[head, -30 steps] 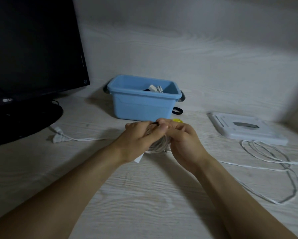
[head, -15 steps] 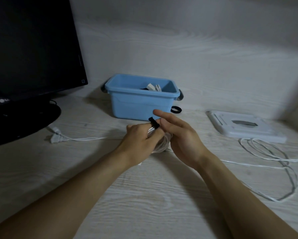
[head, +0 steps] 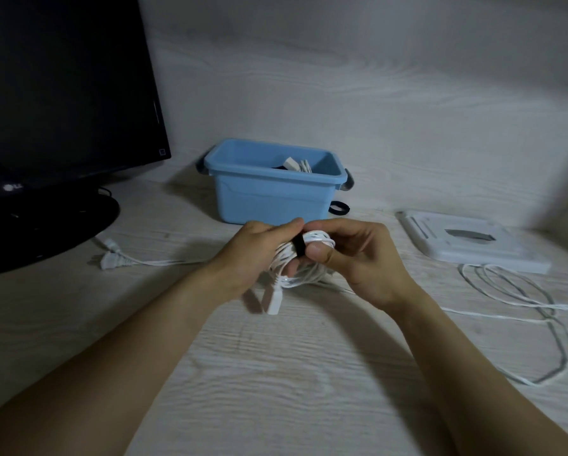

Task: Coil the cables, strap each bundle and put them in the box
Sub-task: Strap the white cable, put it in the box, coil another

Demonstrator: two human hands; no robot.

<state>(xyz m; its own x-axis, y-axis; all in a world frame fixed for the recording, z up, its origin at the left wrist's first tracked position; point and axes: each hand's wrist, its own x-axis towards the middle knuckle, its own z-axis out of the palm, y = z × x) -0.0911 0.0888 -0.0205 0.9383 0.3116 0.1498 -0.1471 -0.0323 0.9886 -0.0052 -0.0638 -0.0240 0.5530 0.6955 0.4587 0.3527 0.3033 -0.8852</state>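
Both hands, left [head: 259, 251] and right [head: 358, 258], grip the white coil [head: 304, 258] just before the blue box [head: 272, 195]; cinch its black strap [head: 298, 247] snug, keeping loops gathered.

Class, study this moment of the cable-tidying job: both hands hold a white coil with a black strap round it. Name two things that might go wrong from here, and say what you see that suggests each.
1. The black strap may not be fastened yet; if the left hand or right hand lets go, the white coil could spring loose.
2. The coil's plug end dangles free and might catch on the blue box rim.
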